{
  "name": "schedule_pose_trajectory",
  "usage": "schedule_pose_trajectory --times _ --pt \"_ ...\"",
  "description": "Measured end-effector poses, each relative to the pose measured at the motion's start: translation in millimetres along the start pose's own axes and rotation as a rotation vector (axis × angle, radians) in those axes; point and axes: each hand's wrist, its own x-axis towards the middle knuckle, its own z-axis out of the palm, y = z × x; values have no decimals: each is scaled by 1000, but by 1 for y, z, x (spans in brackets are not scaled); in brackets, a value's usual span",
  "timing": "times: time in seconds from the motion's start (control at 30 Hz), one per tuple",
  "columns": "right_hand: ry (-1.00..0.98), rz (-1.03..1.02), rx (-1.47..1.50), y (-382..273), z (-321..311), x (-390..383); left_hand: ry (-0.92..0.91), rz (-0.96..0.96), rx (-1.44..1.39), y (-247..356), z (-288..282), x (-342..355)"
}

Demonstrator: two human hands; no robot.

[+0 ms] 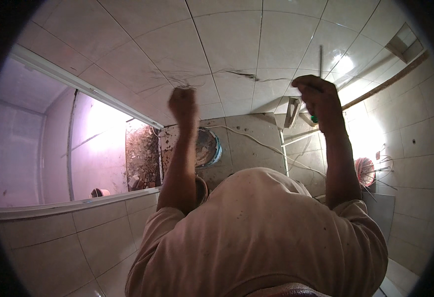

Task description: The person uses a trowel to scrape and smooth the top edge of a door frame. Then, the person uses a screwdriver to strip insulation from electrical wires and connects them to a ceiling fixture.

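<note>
Both my arms reach up in front of a pale tiled wall (231, 39). My left hand (182, 105) is closed in a fist, with loose, blurred ends of thin dark wire (244, 74) at its top. Across the wall face the wire runs towards my right hand (318, 96). That hand is closed around a thin dark rod (321, 59), which sticks straight up above the fingers. Just below the right hand shows a small green piece (314, 119); I cannot tell whether it belongs to the rod.
Below stands a blue-rimmed bucket (219, 151), with a pale cable (254, 140) across the floor. At left, a white frame (93, 91) borders an opening onto rubble (141, 141). A red bucket (364, 172) with thin rods and a brown strip (382, 85) are at right.
</note>
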Motion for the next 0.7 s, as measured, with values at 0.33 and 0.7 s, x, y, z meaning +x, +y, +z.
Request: schedule_pose_trajectory --times 0.33,0.7 --pt "118 10 -61 22 -70 15 -501 -190 593 -124 -94 -35" --pt "-114 -67 -28 25 -22 14 -444 461 -140 163 -24 -16"
